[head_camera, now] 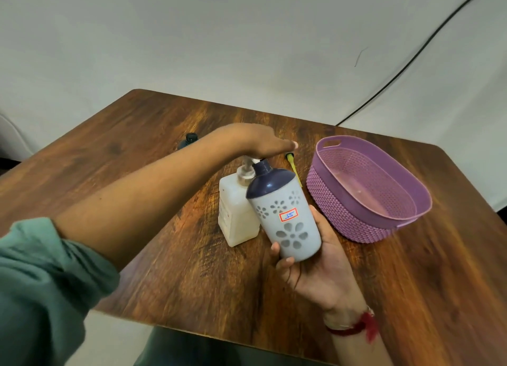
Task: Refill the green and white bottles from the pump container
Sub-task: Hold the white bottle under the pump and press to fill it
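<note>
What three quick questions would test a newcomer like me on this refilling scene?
1. True or false: the purple basket has bottles in it.
2. Which hand grips the white bottle? A: left. B: right.
3. Fill in: the left hand presses down on the ___ of the pump container.

Key
1. False; no bottles show in it.
2. B: the right hand holds it tilted toward the nozzle.
3. Pump.

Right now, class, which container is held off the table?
The white flowered bottle, gripped tilted by the right hand; the cream pump container stands on the table under the left hand.
</note>
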